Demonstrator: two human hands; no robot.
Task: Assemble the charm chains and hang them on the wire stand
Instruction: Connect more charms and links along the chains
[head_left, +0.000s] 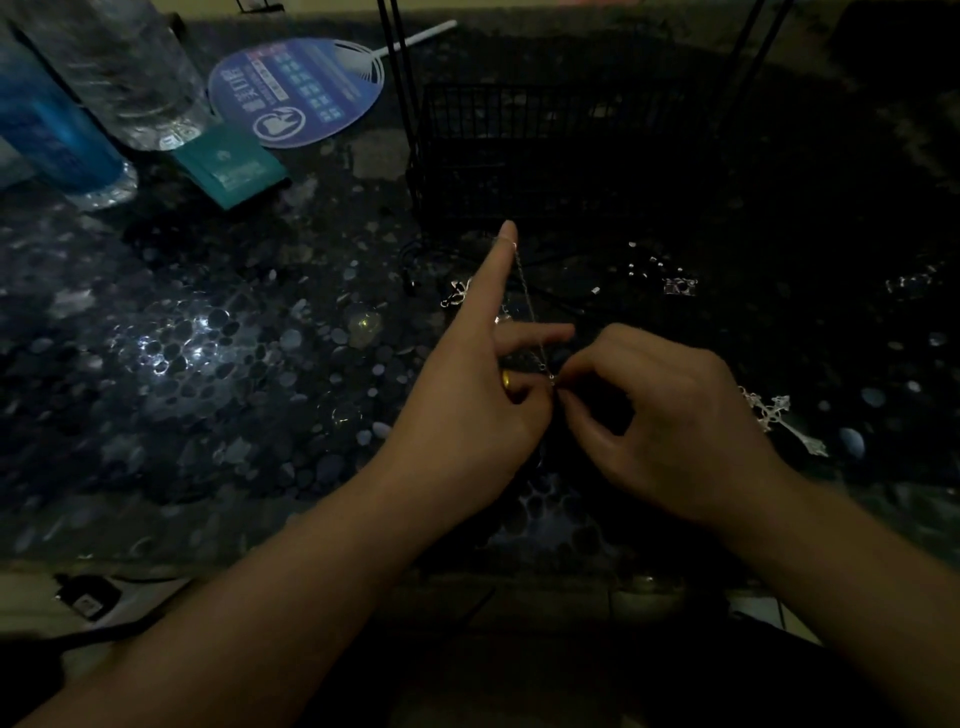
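A thin silver chain (530, 306) runs taut from the left hand's (483, 395) raised forefinger down to the pinched fingertips of both hands, apparently stretched so its lower end stays steady for joining. The right hand (660, 415) curls in, pinching that end; what it adds is too small to tell. A cross charm (779, 415) lies just beside it on the dark bench (208, 338), with other charms (680, 286) near the black wire stand (545, 140), all within easy reach.

Single head cam on me, looking forward and down, close over my hands at the table (208, 364) edge.
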